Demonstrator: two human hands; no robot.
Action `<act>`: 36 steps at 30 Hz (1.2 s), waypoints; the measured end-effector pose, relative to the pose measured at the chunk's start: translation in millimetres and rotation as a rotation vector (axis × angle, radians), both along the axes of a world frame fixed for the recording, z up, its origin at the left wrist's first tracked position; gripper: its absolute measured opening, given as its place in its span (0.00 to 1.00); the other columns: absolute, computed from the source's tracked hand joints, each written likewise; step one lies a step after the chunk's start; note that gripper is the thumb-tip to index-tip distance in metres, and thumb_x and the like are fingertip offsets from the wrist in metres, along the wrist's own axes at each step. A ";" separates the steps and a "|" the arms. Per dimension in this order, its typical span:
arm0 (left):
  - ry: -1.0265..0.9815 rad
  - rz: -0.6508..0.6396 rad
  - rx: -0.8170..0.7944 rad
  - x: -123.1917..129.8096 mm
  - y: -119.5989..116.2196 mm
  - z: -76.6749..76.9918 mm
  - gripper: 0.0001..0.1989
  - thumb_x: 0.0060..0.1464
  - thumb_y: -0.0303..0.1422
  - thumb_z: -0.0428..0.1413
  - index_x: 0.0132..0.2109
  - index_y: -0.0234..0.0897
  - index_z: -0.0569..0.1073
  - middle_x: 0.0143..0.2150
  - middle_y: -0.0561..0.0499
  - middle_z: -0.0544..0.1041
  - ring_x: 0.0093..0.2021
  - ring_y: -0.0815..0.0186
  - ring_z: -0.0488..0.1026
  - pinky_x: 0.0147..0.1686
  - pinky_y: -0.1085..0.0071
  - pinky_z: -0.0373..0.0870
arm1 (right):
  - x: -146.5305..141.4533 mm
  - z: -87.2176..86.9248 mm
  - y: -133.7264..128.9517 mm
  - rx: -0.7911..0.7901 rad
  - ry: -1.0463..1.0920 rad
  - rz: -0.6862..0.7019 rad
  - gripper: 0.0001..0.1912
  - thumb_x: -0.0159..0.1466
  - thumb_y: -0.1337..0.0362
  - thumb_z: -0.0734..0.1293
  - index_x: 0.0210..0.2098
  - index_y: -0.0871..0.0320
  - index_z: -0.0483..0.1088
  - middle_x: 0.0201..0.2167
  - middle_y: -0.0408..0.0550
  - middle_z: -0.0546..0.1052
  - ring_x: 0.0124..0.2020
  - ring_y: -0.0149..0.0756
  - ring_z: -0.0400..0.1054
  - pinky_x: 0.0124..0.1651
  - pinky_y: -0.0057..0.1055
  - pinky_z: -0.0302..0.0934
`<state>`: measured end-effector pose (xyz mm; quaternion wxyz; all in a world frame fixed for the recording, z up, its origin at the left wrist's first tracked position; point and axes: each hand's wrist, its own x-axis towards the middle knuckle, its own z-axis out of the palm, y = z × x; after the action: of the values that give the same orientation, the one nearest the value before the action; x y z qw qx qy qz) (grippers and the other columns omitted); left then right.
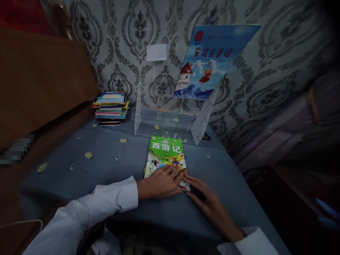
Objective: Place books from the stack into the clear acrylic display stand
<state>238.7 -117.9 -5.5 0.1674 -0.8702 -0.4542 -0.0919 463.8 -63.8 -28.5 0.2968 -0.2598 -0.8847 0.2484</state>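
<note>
A green-covered children's book (pixel 166 148) with white Chinese characters and cartoon figures lies flat on the blue tablecloth. Across its lower half rests my left hand (pixel 164 181), palm down with the fingers stretched out. My right hand (pixel 208 202) is at the book's lower right corner, its fingertips touching the edge there. A gap shows between that hand's thumb and its outstretched fingers. Just behind the book stands a clear acrylic book stand (pixel 167 122). A blue picture book (pixel 205 63) leans upright on the stand's right side.
A stack of books and booklets (pixel 110 109) sits at the back left of the tablecloth (pixel 101 170). Brown wooden furniture (pixel 45 78) borders the left side. Behind the table is a patterned wall (pixel 117 46) bearing a small white box (pixel 156 52). A dark object (pixel 206 136) lies beside the stand.
</note>
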 end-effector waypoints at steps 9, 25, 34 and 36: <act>-0.097 -0.032 -0.048 -2.6 3.0 1.0 0.25 0.70 0.45 0.45 0.60 0.28 0.69 0.60 0.36 0.75 0.63 0.55 0.70 0.61 0.62 0.66 | -12.6 19.3 5.2 -0.147 0.073 -0.016 0.19 0.66 0.51 0.68 0.54 0.49 0.76 0.44 0.51 0.82 0.45 0.44 0.77 0.51 0.43 0.72; -0.063 -0.077 -0.043 -7.0 5.6 -10.1 0.24 0.71 0.42 0.44 0.61 0.27 0.70 0.62 0.37 0.73 0.64 0.55 0.69 0.63 0.60 0.66 | -10.5 6.7 10.3 -0.147 0.179 0.017 0.18 0.69 0.49 0.64 0.43 0.53 0.81 0.42 0.51 0.83 0.44 0.40 0.76 0.49 0.39 0.71; -0.092 -0.070 -0.044 -6.5 4.7 -10.2 0.26 0.71 0.45 0.44 0.62 0.28 0.68 0.62 0.37 0.73 0.64 0.55 0.69 0.63 0.60 0.66 | -12.0 11.8 7.2 -0.166 0.149 0.002 0.18 0.70 0.50 0.63 0.43 0.52 0.81 0.43 0.50 0.82 0.43 0.39 0.76 0.49 0.38 0.71; -0.100 -0.075 -0.049 -7.4 4.8 -9.5 0.27 0.70 0.46 0.45 0.62 0.29 0.69 0.62 0.37 0.73 0.64 0.55 0.69 0.63 0.60 0.66 | -12.7 13.6 6.2 -0.164 0.155 0.002 0.19 0.70 0.49 0.63 0.43 0.52 0.81 0.42 0.50 0.82 0.43 0.39 0.76 0.48 0.37 0.71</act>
<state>231.3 -113.1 -15.0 0.1199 -0.8848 -0.4311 -0.1303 451.0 -57.5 -14.9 0.3418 -0.2626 -0.8360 0.3396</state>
